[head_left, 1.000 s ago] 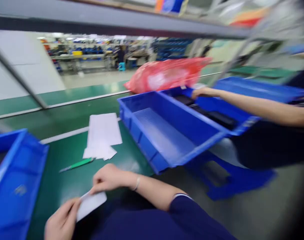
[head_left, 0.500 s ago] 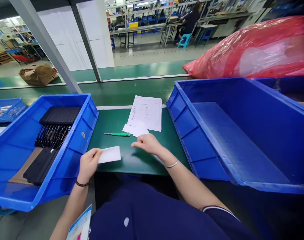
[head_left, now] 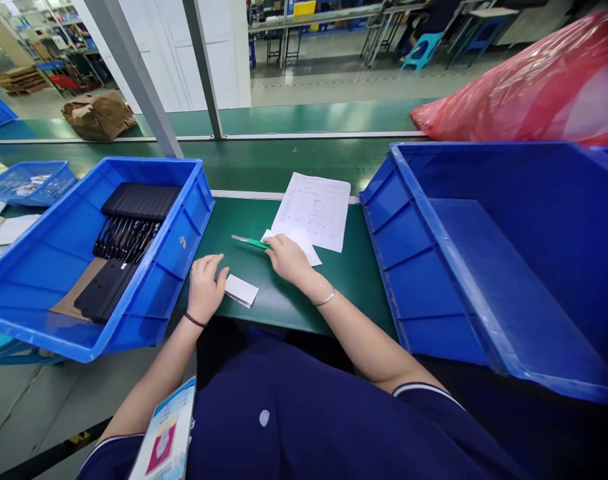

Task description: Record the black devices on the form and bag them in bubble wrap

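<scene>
My right hand (head_left: 288, 259) is closed on the handle end of a green craft knife (head_left: 254, 242), whose silver blade points left over the green bench. Beneath that hand, small white slips (head_left: 310, 253) overlap a printed sheet (head_left: 316, 208). A folded white paper (head_left: 241, 291) lies near the bench's front edge, one side slightly raised. Beside its left end is my left hand (head_left: 207, 285), fingers apart and holding nothing; I cannot tell whether the thumb touches the paper.
On the left, a blue bin (head_left: 157, 300) holds black devices (head_left: 107, 290) and bundled black cables (head_left: 127, 238). A large blue bin (head_left: 424, 287) stands at the right, with a red plastic bag (head_left: 524, 87) behind it. A metal post (head_left: 139, 73) rises beyond the bench.
My left hand has let go of the white paper, which now lies folded on the bench. My right hand has moved onto the knife and gripped it. The view has tilted down.
</scene>
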`<state>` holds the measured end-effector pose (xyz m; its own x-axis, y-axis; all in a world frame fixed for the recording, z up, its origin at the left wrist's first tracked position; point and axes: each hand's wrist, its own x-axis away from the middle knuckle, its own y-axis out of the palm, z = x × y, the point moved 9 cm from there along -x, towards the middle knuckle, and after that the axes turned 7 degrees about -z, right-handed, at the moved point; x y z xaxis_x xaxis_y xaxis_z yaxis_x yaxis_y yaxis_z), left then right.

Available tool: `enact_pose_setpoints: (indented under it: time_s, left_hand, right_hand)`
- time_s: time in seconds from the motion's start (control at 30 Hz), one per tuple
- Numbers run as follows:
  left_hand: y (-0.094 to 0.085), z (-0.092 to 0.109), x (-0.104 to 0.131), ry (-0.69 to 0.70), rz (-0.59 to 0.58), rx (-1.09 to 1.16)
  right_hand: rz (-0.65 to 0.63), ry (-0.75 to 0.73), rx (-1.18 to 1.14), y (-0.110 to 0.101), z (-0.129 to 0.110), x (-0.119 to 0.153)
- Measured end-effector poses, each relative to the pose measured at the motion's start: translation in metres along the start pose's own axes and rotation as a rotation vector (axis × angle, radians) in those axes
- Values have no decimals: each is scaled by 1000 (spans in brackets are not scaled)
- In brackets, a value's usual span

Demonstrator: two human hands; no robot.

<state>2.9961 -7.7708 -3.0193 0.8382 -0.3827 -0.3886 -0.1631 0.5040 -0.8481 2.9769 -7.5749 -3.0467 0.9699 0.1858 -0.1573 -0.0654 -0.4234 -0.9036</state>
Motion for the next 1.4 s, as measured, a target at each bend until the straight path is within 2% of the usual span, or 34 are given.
enact_pose_setpoints:
  time_s: [0.03,0.1,0.17,0.3,0.4,0.5,0.63,0.73,0.93,1.17,1.4]
  left_hand:
    - [0,11,10,57,2,-7]
    - [10,29,30,149,-68,-12]
    - [25,35,43,173,-154,-13]
    - [48,19,49,86,-228,8]
    - [53,11,48,68,-234,3]
    - [49,15,48,90,-204,-44]
    - [39,30,52,165,-142,-104]
    - [39,38,55,229,-162,-124]
    - [49,35,56,262,-221,-99]
    - [52,32,55,265,-215,-96]
    - [54,31,56,284,-207,-83]
  right_hand:
    - [42,14,-76,-6,7,14]
    - [89,3,-192,-11,18,47]
    - [88,-29,-233,-11,25,82]
    - [25,-43,-202,-1,31,137]
    - [-8,-31,-172,5,29,155]
    - [-20,-38,-150,10,22,155]
    - [-33,-41,-141,16,17,144]
    - [-49,-43,-130,20,17,137]
    - [-50,-42,-135,20,17,133]
    - [-36,-40,-152,17,19,138]
    - [6,-51,-127,21,21,132]
